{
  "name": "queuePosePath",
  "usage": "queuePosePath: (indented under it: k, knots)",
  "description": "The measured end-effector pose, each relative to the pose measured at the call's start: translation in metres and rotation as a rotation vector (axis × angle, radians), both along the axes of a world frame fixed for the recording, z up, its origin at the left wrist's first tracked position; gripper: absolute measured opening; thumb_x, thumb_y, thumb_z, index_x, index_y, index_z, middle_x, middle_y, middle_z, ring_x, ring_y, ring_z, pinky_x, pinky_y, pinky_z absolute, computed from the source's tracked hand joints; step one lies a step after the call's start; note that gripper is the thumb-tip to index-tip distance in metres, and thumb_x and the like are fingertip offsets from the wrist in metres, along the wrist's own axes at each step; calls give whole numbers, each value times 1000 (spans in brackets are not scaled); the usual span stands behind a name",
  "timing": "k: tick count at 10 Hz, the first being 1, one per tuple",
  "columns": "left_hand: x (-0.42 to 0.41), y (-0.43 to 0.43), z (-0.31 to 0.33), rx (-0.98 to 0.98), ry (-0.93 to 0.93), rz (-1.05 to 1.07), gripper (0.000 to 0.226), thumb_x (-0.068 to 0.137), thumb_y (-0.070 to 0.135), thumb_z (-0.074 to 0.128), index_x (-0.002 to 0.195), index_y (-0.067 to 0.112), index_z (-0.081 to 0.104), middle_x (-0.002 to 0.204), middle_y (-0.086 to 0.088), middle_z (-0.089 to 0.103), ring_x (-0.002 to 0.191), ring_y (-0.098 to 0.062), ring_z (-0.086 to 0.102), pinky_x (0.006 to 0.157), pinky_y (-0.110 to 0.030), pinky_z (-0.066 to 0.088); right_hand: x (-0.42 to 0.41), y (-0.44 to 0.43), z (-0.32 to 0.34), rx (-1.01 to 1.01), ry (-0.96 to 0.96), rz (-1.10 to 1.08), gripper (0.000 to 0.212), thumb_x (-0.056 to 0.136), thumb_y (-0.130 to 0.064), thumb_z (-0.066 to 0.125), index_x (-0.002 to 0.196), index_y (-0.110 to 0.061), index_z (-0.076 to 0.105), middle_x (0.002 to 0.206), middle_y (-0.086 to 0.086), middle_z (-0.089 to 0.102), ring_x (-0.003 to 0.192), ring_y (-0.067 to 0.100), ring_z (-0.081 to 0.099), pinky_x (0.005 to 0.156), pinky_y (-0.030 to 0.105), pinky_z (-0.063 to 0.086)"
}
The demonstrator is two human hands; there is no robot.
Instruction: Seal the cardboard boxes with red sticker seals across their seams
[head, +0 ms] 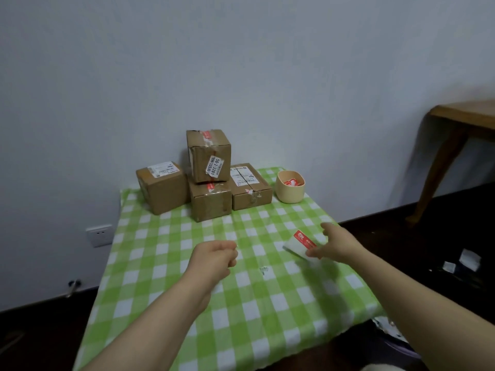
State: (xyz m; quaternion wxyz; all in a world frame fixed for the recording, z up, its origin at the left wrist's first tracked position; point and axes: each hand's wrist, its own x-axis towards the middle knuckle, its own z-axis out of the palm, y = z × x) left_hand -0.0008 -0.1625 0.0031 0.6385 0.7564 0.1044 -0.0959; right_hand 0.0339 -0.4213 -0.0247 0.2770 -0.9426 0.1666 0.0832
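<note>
Sticker seal (302,244), long axis slanting up-right, pinched in right hand's (338,245) grip; left hand (214,259) fisted.

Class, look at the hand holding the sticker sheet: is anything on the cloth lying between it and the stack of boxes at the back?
Nothing visible does. The right hand holds the red sticker sheet above bare checked cloth, and the stretch toward the boxes is open. The beige cup stands right of the boxes, off that path.
</note>
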Motion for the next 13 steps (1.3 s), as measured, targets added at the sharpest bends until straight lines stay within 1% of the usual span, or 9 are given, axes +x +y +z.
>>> queuePosePath:
  k: [1, 2, 3, 4, 5, 6, 8, 11, 13]
  knots:
    - [-1, 2, 0, 2, -11, -10, 22, 88, 4, 57, 108, 5, 65, 98, -12, 66, 81, -15, 59, 69, -23, 48, 3, 4, -21, -38, 6, 11, 45, 78, -32, 73, 115, -10, 60, 107, 9, 64, 100, 22, 61, 74, 26, 44]
    - [7, -3, -3, -1, -14, -12, 23, 88, 5, 57, 109, 6, 65, 95, -10, 66, 82, -15, 60, 69, -22, 48, 13, 6, -34, 34, -162, -34, 12, 83, -23, 67, 82, -12, 63, 72, 1, 57, 69, 18, 55, 62, 26, 38]
    - [21, -14, -11, 4, -7, -20, 23, 88, 3, 56, 108, 7, 65, 96, -10, 66, 85, -16, 60, 70, -21, 48, 29, -1, -28, 482, -333, -173, 12, 78, -11, 73, 71, -9, 65, 75, -1, 59, 70, 15, 56, 68, 29, 44]
    - [36, -30, -20, 7, 14, -33, 21, 87, 2, 55, 106, 6, 65, 95, -10, 66, 86, -17, 60, 74, -24, 48, 51, -19, -21, 654, -450, -379, 6, 79, -6, 73, 78, -3, 67, 67, 5, 61, 62, 19, 54, 51, 28, 44]
    - [53, -45, -29, 12, 33, -49, 21, 87, 1, 54, 104, 7, 65, 99, -13, 67, 87, -20, 60, 79, -27, 50, 77, -39, -17, 507, -595, -512, 13, 81, -14, 71, 87, -2, 71, 58, 1, 57, 49, 15, 47, 53, 31, 44]
    - [70, -55, -38, 9, 51, -52, 21, 88, 2, 54, 106, 8, 65, 102, -13, 67, 88, -19, 60, 77, -27, 50, 105, -44, -22, 338, -535, -463, 11, 86, -15, 62, 85, -10, 72, 53, 3, 56, 48, 20, 52, 68, 40, 53]
    - [97, -68, -49, 9, 83, -44, 22, 87, -1, 53, 104, 5, 65, 108, -9, 65, 100, -21, 60, 92, -33, 49, 138, -32, -51, 586, -285, -473, 20, 81, 3, 67, 98, -3, 57, 62, 14, 60, 48, 22, 57, 62, 38, 57]
    - [109, -70, -60, 9, 106, -49, 25, 87, -1, 53, 108, 5, 65, 109, -9, 66, 104, -22, 60, 97, -37, 48, 151, -30, -62, 520, -293, -442, 5, 88, -5, 61, 84, -4, 64, 60, 10, 63, 49, 22, 59, 74, 41, 59]
    - [98, -64, -50, 4, 102, -52, 24, 87, -1, 53, 108, 5, 65, 109, -10, 65, 104, -23, 60, 99, -39, 46, 143, -31, -62, 326, -375, -429, 16, 89, -19, 59, 95, -10, 72, 80, 6, 66, 75, 23, 60, 76, 35, 52]
